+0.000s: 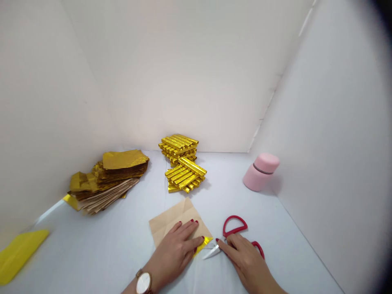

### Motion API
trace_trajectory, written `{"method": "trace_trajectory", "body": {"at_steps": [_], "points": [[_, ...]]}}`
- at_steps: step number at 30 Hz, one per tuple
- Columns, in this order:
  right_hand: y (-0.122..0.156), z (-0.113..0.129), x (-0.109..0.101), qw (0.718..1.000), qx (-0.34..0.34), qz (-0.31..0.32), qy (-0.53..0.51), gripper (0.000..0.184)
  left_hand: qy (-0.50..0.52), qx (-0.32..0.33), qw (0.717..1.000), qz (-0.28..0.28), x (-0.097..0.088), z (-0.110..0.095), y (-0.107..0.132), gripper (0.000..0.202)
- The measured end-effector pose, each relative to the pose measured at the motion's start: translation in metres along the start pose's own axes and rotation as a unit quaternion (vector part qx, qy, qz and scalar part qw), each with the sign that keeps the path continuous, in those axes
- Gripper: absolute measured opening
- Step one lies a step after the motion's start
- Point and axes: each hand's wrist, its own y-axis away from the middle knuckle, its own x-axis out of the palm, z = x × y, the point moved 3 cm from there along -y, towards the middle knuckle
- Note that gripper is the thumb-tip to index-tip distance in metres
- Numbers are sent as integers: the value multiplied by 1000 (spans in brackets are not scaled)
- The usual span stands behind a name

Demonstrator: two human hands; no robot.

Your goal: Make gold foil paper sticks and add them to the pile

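Observation:
A square of brown-backed paper (167,220) with crease lines lies in front of me, tan side up. My left hand (180,247), with a watch on its wrist, rests flat on it with fingers stretched. Beside its fingers, the near right corner shows as a shiny gold flap (204,243). My right hand (243,254) lies over a pair of scissors (231,233) with red handles, fingers curled around its middle. The scissors' blades point left toward the gold flap, and their tips are apart from it. My right hand partly covers the handles.
A pile of gold and brown papers (125,160) lies at the left. Several gold folded strips (186,173) are stacked criss-cross at the back middle. A pink flask (257,175) stands by the right wall, and a yellow sheet (20,251) lies at the left edge.

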Motion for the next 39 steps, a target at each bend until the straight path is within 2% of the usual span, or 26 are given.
{"method": "trace_trajectory", "body": {"at_steps": [16, 22, 26, 31, 39], "points": [[-7, 0, -11, 999, -36, -14, -8, 41, -4, 6, 1000, -9, -2, -1, -1, 42], [-5, -2, -9, 1000, -25, -14, -7, 39, 20, 5, 1000, -10, 2, 6, 0, 41], [-3, -2, -6, 1000, -12, -10, -9, 40, 45, 16, 999, 4, -6, 8, 0, 31], [-3, -3, -6, 1000, -10, -4, -18, 37, 25, 29, 998, 43, -17, 9, 4, 35], [-5, -2, -7, 999, -10, 3, -31, 39, 9, 15, 1000, 21, -3, 11, 10, 38]]}}
